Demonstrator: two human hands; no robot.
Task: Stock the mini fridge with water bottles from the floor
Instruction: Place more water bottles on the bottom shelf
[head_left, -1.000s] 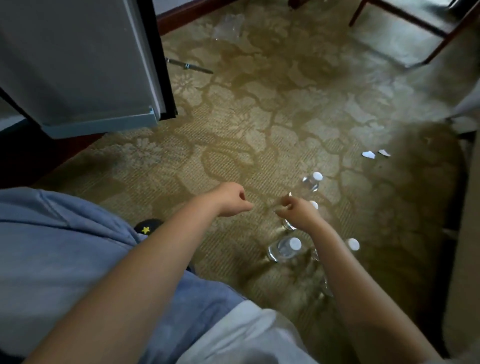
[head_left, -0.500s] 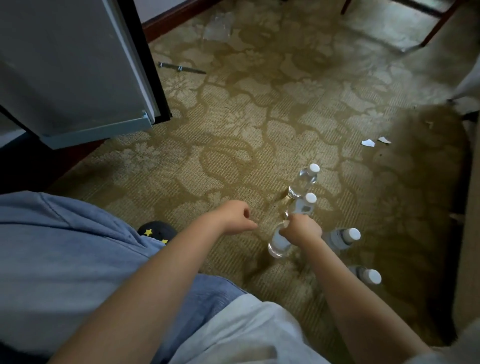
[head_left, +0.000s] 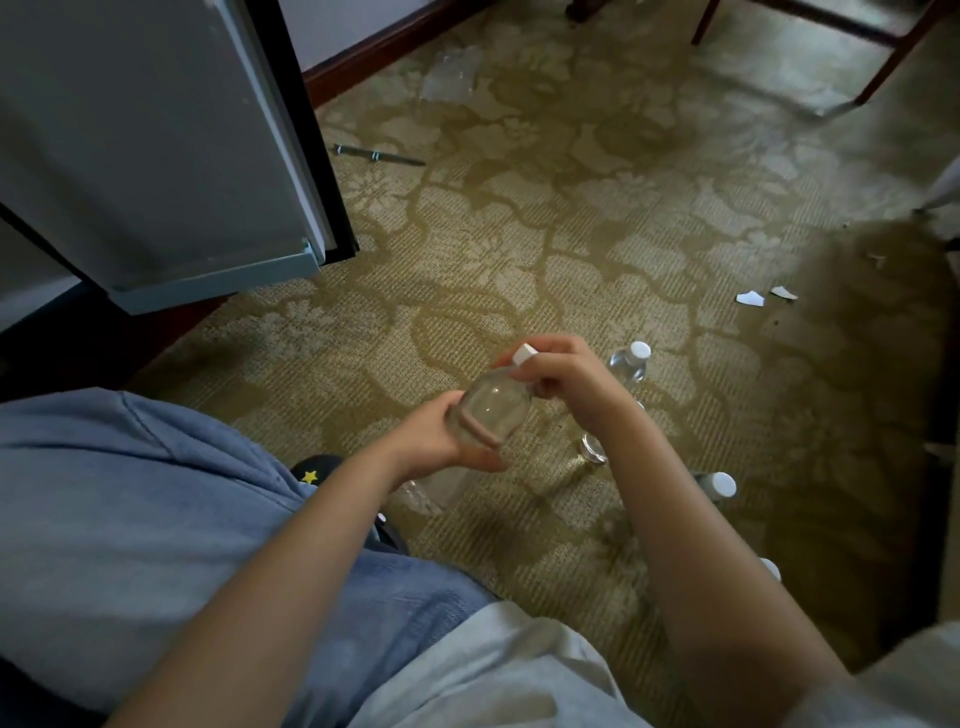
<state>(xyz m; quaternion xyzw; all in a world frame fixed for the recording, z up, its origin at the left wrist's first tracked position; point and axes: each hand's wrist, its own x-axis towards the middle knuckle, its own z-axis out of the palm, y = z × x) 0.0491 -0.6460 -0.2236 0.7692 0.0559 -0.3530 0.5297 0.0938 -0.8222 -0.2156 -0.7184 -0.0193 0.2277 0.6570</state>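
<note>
Water bottle (head_left: 493, 405), clear with a white cap, is held tilted above the carpet (head_left: 519, 249) in front of the person's knees, with its cap end up toward one o'clock. The left hand (head_left: 447, 441) wraps its fingers round the body. The right hand (head_left: 563, 376) has its fingers curled about the neck, just under the cap. With both hands gripping the one bottle, this looks to me like the pick-up step: one bottle in hand, not yet on its way to the fridge.

From two o'clock round to five o'clock of it, the other bottles (head_left: 627, 366) wait on the floor. I make out four, some partly hidden behind the right forearm.

At ten o'clock, well apart, the fridge door (head_left: 156, 156) stands open. The inside is out of view, so I cannot tell what shelf room there is. The next move, I judge, calls for carrying the bottle toward ten o'clock, clear of the door's lower corner, and standing it upright inside; one hand would likely do.

Farther out lie paper scraps (head_left: 750, 298) at two o'clock and a metal rod (head_left: 379, 155) at eleven.
</note>
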